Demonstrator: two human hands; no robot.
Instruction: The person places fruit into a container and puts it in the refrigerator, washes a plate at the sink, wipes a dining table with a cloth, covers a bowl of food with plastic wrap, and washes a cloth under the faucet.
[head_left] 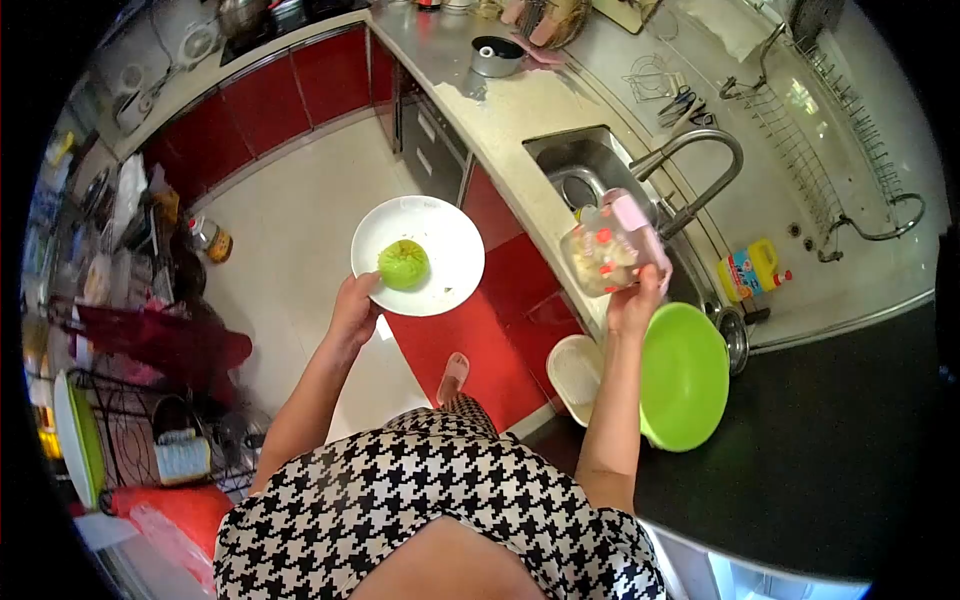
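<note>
The person wears a black-and-white houndstooth garment [340, 510] with a low, curved neckline. Its short sleeve [632, 540] ends well up the arm from the right hand [635, 302], leaving the forearm bare. The left hand [352, 312] is likewise ungloved. Below and between both hands shows a pink slipper [455, 368].

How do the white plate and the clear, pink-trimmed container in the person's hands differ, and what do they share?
The white plate is round and shallow; the clear container is deeper and boxy.
The plate is opaque; the container is see-through with pink trim.
The plate bears a round green item; the container has pale pieces inside.
Both are held up: plate in the left hand, container in the right hand.
</note>
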